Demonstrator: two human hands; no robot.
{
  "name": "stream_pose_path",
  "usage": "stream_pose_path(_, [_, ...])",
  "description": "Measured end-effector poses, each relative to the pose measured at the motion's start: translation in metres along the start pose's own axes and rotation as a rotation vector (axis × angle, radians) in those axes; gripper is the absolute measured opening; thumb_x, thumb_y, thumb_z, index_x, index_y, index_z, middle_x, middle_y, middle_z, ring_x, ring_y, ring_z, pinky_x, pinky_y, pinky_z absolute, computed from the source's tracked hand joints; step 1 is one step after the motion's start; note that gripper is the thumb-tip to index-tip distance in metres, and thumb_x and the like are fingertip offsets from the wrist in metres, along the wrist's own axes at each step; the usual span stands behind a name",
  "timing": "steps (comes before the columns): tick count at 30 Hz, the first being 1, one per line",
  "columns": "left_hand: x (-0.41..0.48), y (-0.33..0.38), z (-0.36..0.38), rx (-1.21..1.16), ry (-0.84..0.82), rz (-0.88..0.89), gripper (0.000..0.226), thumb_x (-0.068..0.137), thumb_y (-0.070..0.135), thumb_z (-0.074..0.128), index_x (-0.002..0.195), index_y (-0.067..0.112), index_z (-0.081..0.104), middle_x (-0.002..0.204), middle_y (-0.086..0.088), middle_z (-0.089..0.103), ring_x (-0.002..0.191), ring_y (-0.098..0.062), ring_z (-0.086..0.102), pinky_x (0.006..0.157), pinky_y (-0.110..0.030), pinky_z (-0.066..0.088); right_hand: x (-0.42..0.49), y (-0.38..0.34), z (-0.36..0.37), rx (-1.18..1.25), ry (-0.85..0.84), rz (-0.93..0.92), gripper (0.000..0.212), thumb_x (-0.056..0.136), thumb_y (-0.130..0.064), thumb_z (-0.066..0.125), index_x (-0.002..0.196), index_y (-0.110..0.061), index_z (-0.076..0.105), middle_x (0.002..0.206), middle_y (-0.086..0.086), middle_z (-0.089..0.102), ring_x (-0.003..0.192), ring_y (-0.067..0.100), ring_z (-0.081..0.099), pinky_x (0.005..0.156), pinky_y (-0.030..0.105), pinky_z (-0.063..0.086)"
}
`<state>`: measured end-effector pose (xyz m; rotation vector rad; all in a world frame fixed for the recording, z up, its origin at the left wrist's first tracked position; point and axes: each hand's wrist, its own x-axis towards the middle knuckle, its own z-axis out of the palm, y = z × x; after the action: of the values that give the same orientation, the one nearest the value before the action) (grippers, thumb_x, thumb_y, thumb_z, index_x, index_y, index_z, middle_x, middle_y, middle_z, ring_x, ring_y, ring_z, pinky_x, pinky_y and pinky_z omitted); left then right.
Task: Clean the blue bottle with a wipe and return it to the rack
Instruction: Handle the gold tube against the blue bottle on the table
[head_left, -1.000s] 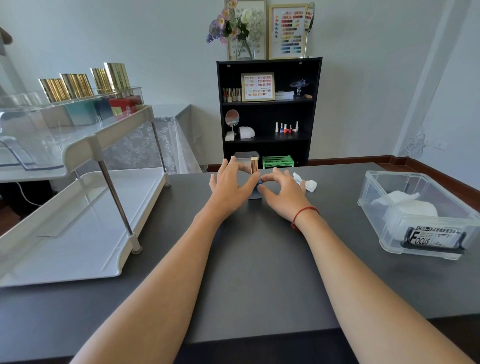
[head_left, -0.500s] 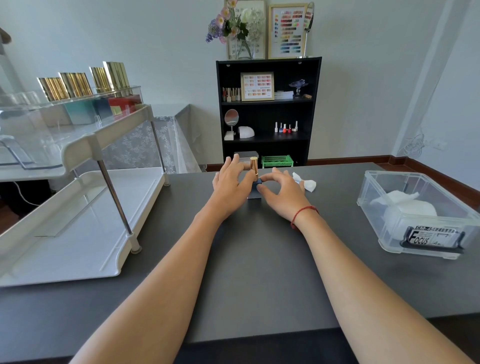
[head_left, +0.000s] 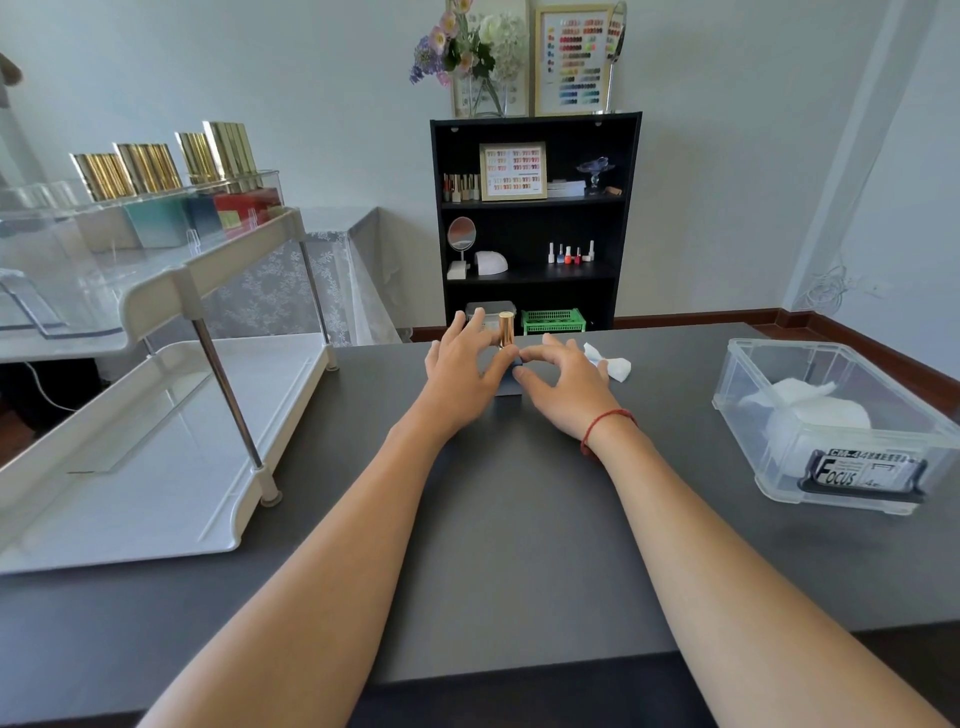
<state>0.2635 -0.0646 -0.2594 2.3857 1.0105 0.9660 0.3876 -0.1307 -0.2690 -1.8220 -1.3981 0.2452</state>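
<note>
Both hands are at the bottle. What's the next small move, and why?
Probably steady the bottle with the left hand and reach the right hand to the crumpled wipe beside it: the bottle stands on the table and neither hand holds a wipe.

Opens out beside the gold cap (head_left: 506, 328).
Shows the fingers (head_left: 475, 322) of the left hand (head_left: 462, 364) straighter and spread a little wider than a second ago. No longer close against the cap, but parted from it by a narrow gap with the background showing through. Leaves slightly more of the cap, and of the blue bottle (head_left: 508, 383) beneath it, exposed between the two hands than in the earlier views.
</note>
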Motion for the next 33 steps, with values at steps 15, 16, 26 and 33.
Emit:
stream_pose_path(15, [0.003, -0.004, -0.003, -0.075, -0.132, -0.037, 0.030, 0.099, 0.034, 0.041, 0.120, 0.023, 0.059, 0.157, 0.001, 0.023, 0.147, -0.029, -0.006, 0.118, -0.053, 0.005, -0.001, -0.002, -0.002, -0.008, -0.035, 0.015, 0.027, 0.094, -0.035, 0.051, 0.119, -0.030, 0.059, 0.156, 0.001, 0.026, 0.148, 0.022, 0.003, 0.116, 0.052, -0.008])
stream_pose_path(16, [0.002, -0.004, -0.003, -0.083, -0.118, -0.042, 0.030, 0.099, 0.034, 0.042, 0.121, 0.024, 0.059, 0.156, 0.001, 0.025, 0.147, -0.028, -0.005, 0.118, -0.053, 0.005, -0.001, -0.002, -0.001, -0.010, -0.035, 0.015, 0.026, 0.094, -0.035, 0.052, 0.118, -0.030, 0.059, 0.156, 0.002, 0.026, 0.148, 0.022, 0.003, 0.116, 0.051, -0.008])
stream_pose_path(26, [-0.016, 0.001, -0.007, -0.122, -0.113, -0.106, 0.048, 0.094, 0.043, 0.049, 0.139, 0.028, 0.040, 0.156, -0.004, 0.025, 0.148, -0.025, 0.001, 0.118, -0.051, 0.009, -0.009, -0.001, -0.009, -0.049, -0.103, 0.029, 0.054, 0.091, -0.016, 0.050, 0.142, -0.026, 0.036, 0.159, 0.004, 0.016, 0.148, 0.023, 0.004, 0.120, 0.048, 0.004])
stream_pose_path(33, [-0.011, -0.003, -0.001, 0.026, -0.162, -0.135, 0.049, 0.096, 0.043, 0.043, 0.142, 0.027, 0.036, 0.157, -0.007, 0.020, 0.147, -0.028, 0.000, 0.118, -0.051, 0.007, 0.007, 0.006, 0.013, -0.500, -0.205, 0.025, 0.043, 0.096, -0.026, 0.026, 0.133, -0.014, 0.043, 0.146, 0.012, 0.037, 0.139, 0.026, 0.027, 0.116, 0.050, 0.017])
